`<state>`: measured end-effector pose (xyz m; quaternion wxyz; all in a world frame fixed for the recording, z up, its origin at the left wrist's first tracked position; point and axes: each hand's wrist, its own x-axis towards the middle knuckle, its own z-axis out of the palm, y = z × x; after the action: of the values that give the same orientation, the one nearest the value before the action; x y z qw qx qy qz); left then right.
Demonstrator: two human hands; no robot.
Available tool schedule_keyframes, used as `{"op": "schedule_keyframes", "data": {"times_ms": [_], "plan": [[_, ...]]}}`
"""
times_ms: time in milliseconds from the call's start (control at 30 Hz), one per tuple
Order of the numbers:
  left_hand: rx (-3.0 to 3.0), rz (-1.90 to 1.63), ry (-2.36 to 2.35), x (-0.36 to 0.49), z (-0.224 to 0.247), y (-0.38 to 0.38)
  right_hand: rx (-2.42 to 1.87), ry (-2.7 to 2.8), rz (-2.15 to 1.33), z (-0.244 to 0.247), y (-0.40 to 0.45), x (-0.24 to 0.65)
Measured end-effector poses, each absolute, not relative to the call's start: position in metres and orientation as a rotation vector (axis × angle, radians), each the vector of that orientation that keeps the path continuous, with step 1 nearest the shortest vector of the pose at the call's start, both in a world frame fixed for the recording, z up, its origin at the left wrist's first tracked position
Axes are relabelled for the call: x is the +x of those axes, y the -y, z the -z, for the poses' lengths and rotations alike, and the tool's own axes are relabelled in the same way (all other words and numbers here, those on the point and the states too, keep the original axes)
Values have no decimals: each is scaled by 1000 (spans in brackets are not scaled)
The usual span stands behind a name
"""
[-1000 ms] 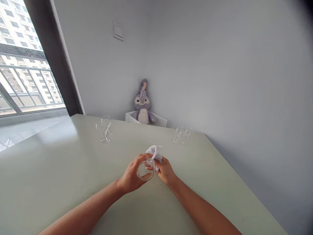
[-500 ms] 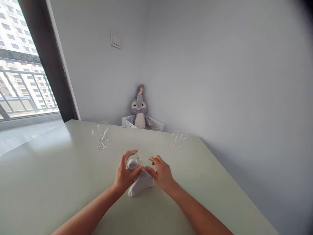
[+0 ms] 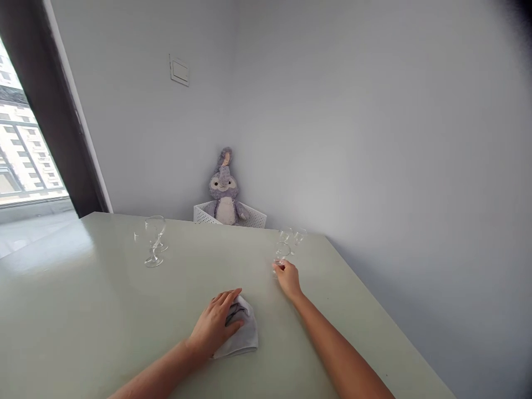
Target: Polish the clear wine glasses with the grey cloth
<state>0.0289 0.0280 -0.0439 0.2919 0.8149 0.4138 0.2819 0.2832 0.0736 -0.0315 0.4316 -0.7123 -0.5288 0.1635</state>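
Observation:
My left hand (image 3: 216, 321) rests on a crumpled grey-white cloth (image 3: 246, 333), its thumb and fingers curved over the cloth's left part. Farther out on the right, my right hand (image 3: 288, 276) pinches the lower part of a small clear stemmed glass (image 3: 283, 250), which stands upright at the table. Just behind that glass are two more clear glasses, one (image 3: 286, 235) to the left and the other (image 3: 300, 237) to the right.
Clear stemmed glasses (image 3: 154, 244) stand at the far left of the pale green table (image 3: 103, 310). Beyond the table's back edge, a purple plush toy (image 3: 225, 191) sits in a white perforated basket (image 3: 258, 220). Grey walls (image 3: 353, 122) meet behind it.
The glass has left my left hand and is now in my right hand, farther forward and right. My left hand has come down onto the cloth. The view has shifted slightly right.

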Motion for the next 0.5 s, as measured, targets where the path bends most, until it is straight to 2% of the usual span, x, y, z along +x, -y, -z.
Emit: {"op": "schedule_keyframes", "data": {"times_ms": [200, 500], "plan": [[1897, -927, -1142, 26, 35, -29, -1821, 1169, -431, 41, -86, 323], [1275, -1651, -1498, -13, 23, -72, -1794, 1091, -444, 46, -91, 334]]}}
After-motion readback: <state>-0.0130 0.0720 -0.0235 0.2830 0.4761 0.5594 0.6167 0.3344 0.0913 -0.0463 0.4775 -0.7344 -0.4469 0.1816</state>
